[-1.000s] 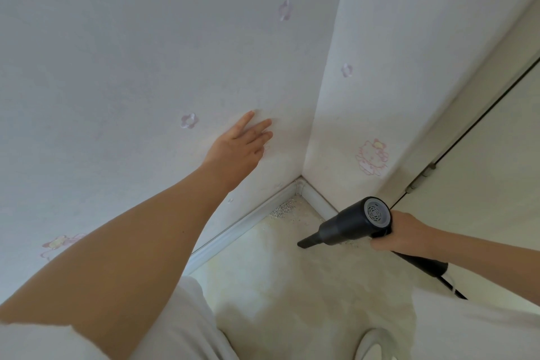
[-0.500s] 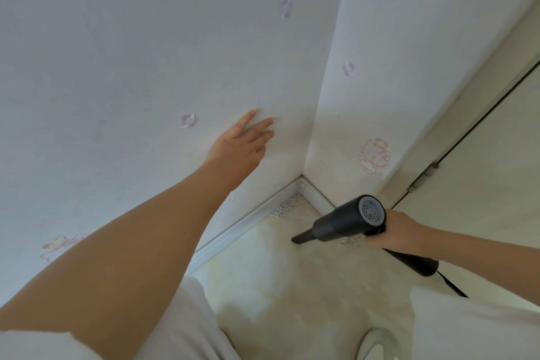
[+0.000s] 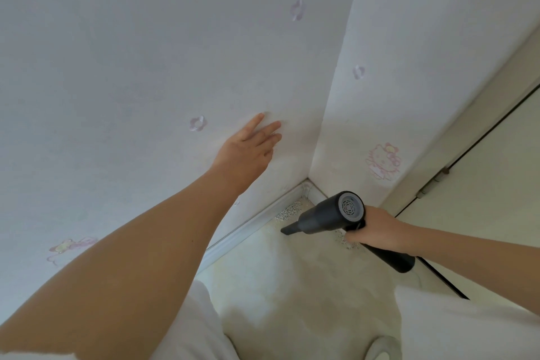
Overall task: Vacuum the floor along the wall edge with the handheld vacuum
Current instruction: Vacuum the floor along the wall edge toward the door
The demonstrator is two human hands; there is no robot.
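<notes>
My right hand (image 3: 377, 229) grips the dark grey handheld vacuum (image 3: 330, 218) by its handle. Its narrow nozzle points left toward the room corner and hovers just above the pale floor (image 3: 292, 280). A patch of speckled grit (image 3: 287, 210) lies in the corner against the white baseboard (image 3: 251, 228), a little beyond the nozzle tip. More grit (image 3: 343, 238) shows beside my right hand. My left hand (image 3: 248, 152) rests flat on the left wall, fingers spread, holding nothing.
Two white walls with faint flower and cartoon stickers (image 3: 382, 161) meet at the corner. A cream door (image 3: 482, 184) with a hinge stands at the right, a dark gap along its bottom edge. My white-clad knees fill the lower frame.
The vacuum has shifted left and slightly up, bringing its nozzle closer to the corner grit. My left hand has stayed on the wall.
</notes>
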